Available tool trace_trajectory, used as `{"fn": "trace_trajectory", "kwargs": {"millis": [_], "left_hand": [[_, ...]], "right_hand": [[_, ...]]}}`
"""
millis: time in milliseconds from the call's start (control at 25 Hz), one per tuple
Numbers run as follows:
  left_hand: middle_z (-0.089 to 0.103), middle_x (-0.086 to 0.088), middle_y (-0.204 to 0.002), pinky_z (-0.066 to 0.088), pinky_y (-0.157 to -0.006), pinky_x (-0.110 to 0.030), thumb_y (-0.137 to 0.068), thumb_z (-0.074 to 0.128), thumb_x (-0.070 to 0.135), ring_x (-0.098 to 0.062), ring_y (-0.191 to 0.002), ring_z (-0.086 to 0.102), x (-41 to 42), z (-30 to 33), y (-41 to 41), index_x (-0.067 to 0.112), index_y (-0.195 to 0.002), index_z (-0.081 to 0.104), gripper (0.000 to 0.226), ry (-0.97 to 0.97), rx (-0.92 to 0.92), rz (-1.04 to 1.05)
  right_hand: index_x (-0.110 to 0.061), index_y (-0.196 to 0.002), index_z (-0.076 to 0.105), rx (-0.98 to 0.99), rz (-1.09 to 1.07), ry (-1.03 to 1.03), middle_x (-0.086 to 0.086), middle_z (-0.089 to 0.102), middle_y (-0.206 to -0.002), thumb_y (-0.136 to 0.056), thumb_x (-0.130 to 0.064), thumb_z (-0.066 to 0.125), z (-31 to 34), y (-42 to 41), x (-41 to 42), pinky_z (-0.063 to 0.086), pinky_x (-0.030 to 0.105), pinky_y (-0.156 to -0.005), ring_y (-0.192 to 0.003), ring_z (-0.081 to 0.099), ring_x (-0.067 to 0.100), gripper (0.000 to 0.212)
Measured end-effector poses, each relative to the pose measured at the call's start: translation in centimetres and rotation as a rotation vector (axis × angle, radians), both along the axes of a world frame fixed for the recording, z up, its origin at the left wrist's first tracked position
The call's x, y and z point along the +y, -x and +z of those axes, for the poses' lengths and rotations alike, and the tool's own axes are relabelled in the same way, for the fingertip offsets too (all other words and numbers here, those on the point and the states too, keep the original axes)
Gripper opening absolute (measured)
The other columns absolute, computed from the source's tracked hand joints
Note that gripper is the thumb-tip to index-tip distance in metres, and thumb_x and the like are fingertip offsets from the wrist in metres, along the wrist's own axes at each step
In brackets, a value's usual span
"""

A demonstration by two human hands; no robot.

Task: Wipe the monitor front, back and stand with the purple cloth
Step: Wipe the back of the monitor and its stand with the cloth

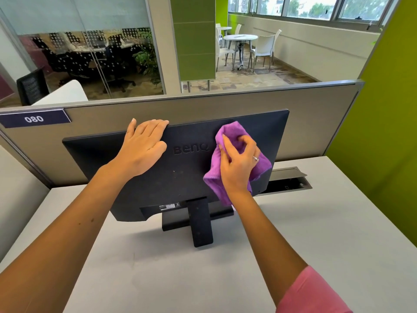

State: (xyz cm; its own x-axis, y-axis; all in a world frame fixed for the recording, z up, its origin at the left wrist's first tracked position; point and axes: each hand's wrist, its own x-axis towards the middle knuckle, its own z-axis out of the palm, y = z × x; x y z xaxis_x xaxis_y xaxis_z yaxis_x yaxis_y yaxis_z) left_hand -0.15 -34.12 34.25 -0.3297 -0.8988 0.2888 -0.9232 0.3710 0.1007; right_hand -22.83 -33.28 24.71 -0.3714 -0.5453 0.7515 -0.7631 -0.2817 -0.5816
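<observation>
Nearest, cut off by the lower right corner: a pink sleeve [316, 292]; both forearms reaching forward over the grey table [158, 279].

Mid-table, toward the far edge: dark monitor [180, 172], back panel facing the camera, screen side hidden. Raised BenQ lettering legible on the back; small label below it too small to read. Stand [200, 224] partly hidden behind the panel's lower edge, its foot flat on the table.

On the right half of the back panel: right hand [237, 163], fingers curled and bunching the purple cloth [232, 136], pressed against the panel. Cloth spilling out above the fingertips, right of the knuckles and below the wrist; part under the palm hidden. Ring on one finger.

On the top edge of the monitor, left of the lettering: left hand [144, 143], fingers hooked over the rim, thumb flat on the back; fingertips out of sight beyond the edge.

Behind the monitor's right end, at the far edge of the table: open cable hatch [288, 180], partly hidden by panel and cloth. Beyond: beige partition [316, 114] with a plate [33, 119] reading 080.
</observation>
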Motion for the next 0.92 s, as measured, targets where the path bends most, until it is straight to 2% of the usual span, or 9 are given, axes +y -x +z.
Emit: {"fn": "trace_trajectory", "kwargs": {"millis": [80,200,400,480,560,680,800,880,920], "left_hand": [[0.030,0.001,-0.151,-0.014,-0.114,-0.038,-0.083,0.018,0.027,-0.015,-0.141,0.016,-0.1,-0.1,-0.1,0.019,-0.147,0.024,0.065,-0.010,0.007,-0.001],[0.031,0.001,-0.150,-0.013,-0.114,-0.039,-0.084,0.022,0.024,-0.015,-0.140,0.017,-0.2,0.0,-0.2,0.019,-0.147,0.024,0.063,-0.020,0.020,0.008],[0.032,0.000,-0.150,-0.012,-0.114,-0.039,-0.081,0.020,0.025,-0.015,-0.140,0.019,-0.3,0.2,0.1,0.019,-0.147,0.025,0.066,-0.028,0.014,0.020],[0.033,0.000,-0.148,-0.012,-0.115,-0.040,-0.080,0.019,0.024,-0.016,-0.139,0.020,-0.4,0.2,0.2,0.018,-0.146,0.026,0.066,-0.024,0.017,0.022],[0.034,0.001,-0.148,-0.013,-0.114,-0.040,-0.080,0.020,0.023,-0.016,-0.139,0.020,-0.3,0.1,0.3,0.019,-0.145,0.027,0.066,-0.023,0.026,0.029],[0.034,0.001,-0.148,-0.013,-0.114,-0.039,-0.079,0.020,0.023,-0.016,-0.139,0.019,-0.2,0.1,0.3,0.019,-0.145,0.027,0.067,-0.023,0.027,0.032],[0.032,0.001,-0.149,-0.014,-0.114,-0.039,-0.079,0.019,0.023,-0.016,-0.140,0.018,-0.1,0.2,0.2,0.019,-0.146,0.026,0.068,-0.032,0.016,0.041],[0.032,0.001,-0.149,-0.014,-0.114,-0.039,-0.079,0.019,0.023,-0.016,-0.140,0.018,-0.1,0.1,0.2,0.020,-0.146,0.025,0.067,-0.030,0.008,0.044],[0.032,0.001,-0.149,-0.014,-0.114,-0.039,-0.079,0.019,0.023,-0.016,-0.140,0.018,-0.2,0.0,0.2,0.020,-0.146,0.025,0.067,-0.026,0.005,0.043]], "right_hand": [[-0.028,-0.113,0.067,0.045,0.019,0.020,0.011,0.055,-0.120,-0.087,-0.020,0.058,1.9,-1.7,-0.5,0.041,0.044,-0.077,-0.107,0.050,0.032,0.029],[-0.028,-0.108,0.069,0.264,0.083,0.053,0.009,0.059,-0.118,-0.084,-0.017,0.061,1.9,-5.1,-0.7,0.036,0.040,-0.073,-0.103,0.050,0.035,0.027],[-0.026,-0.112,0.065,0.454,0.271,0.079,-0.002,0.052,-0.121,-0.089,-0.023,0.057,-1.4,-4.7,1.0,0.039,0.038,-0.081,-0.109,0.047,0.025,0.025],[-0.027,-0.103,0.063,0.230,0.445,-0.112,-0.014,0.056,-0.107,-0.088,-0.026,0.059,-3.2,-3.3,2.2,0.045,0.033,-0.085,-0.103,0.051,0.011,0.016],[-0.022,-0.091,0.061,-0.051,0.541,-0.306,-0.011,0.062,-0.092,-0.085,-0.021,0.061,-5.6,-2.2,3.0,0.051,0.032,-0.080,-0.091,0.058,0.010,0.006],[-0.017,-0.086,0.054,-0.368,0.380,-0.542,0.002,0.059,-0.084,-0.088,-0.015,0.059,-9.3,-0.7,3.2,0.054,0.027,-0.067,-0.082,0.060,0.022,0.005],[-0.011,-0.092,0.053,-0.699,0.236,-0.507,-0.005,0.056,-0.083,-0.091,-0.006,0.054,-10.7,1.2,3.5,0.048,0.010,-0.061,-0.084,0.059,0.023,0.005],[-0.007,-0.100,0.058,-0.735,0.146,-0.393,-0.011,0.054,-0.088,-0.091,-0.002,0.054,-10.3,2.0,3.3,0.046,0.005,-0.064,-0.092,0.059,0.022,0.011],[-0.007,-0.105,0.060,-0.651,0.101,-0.338,-0.011,0.052,-0.094,-0.091,-0.003,0.055,-9.6,2.2,3.2,0.044,0.002,-0.068,-0.095,0.057,0.019,0.016]]}}
